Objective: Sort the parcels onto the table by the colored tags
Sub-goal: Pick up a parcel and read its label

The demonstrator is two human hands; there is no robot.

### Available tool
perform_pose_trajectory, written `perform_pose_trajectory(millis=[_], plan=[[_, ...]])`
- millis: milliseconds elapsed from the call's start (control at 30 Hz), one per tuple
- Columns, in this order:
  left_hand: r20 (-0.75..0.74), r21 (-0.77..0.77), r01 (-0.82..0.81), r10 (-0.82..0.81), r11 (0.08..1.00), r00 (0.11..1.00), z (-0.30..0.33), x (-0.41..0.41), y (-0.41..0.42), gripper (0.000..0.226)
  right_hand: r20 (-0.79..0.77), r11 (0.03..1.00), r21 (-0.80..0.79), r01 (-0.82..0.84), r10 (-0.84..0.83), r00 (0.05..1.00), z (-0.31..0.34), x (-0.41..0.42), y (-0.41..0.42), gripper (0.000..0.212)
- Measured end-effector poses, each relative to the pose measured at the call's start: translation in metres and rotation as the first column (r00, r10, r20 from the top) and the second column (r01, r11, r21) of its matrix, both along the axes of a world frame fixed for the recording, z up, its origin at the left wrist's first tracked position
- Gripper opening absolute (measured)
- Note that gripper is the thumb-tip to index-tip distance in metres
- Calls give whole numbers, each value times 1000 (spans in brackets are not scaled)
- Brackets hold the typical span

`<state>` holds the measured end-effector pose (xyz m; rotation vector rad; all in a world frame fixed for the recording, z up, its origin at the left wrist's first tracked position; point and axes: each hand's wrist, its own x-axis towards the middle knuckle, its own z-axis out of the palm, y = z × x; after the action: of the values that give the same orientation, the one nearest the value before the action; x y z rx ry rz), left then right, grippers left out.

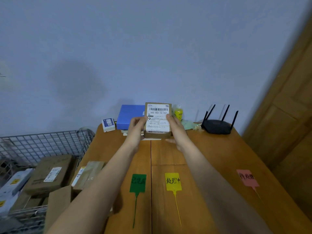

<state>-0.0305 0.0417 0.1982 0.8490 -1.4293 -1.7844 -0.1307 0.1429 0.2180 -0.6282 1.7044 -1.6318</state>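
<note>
Parcel (158,120) held upright above the table (211,149), label facing us, likely so we can read which tag it matches; our left hand (137,128) and right hand (175,127) pinch its side edges, thumbs on the label, fingers apparently curled behind; green tag (138,183), yellow tag (173,181) and pink tag (247,177) lie nearer us.

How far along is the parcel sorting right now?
Little looks done: no parcel sits by the green tag, yellow tag or pink tag. In hand: the left hand and right hand hold one labelled parcel up, label toward the camera. Left: several parcels wait in the wire basket, and one long box lies at the table's left edge.
</note>
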Motion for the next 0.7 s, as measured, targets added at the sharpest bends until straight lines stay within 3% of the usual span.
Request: perform_pose_trajectory(millis=[200,367,467,600,700], plan=[[206,88,84,-101,993,973,-63,11,10,18,111,972,236,-3,-24,993,-66,10,-9,49],[434,209,68,-155,976,888,-150,41,18,43,173,888,457,-55,-28,985,-144,34,-11,52],[531,241,38,-165,970,831,-219,58,15,63,163,786,603,-137,46,985,-183,52,-7,51],[559,296,-78,-106,952,822,-203,80,42,52,281,729,642,-239,66,958,-208,75,2,36],[634,301,-106,-116,948,765,-215,88,46,50,283,704,653,-281,117,952,-226,85,0,35]])
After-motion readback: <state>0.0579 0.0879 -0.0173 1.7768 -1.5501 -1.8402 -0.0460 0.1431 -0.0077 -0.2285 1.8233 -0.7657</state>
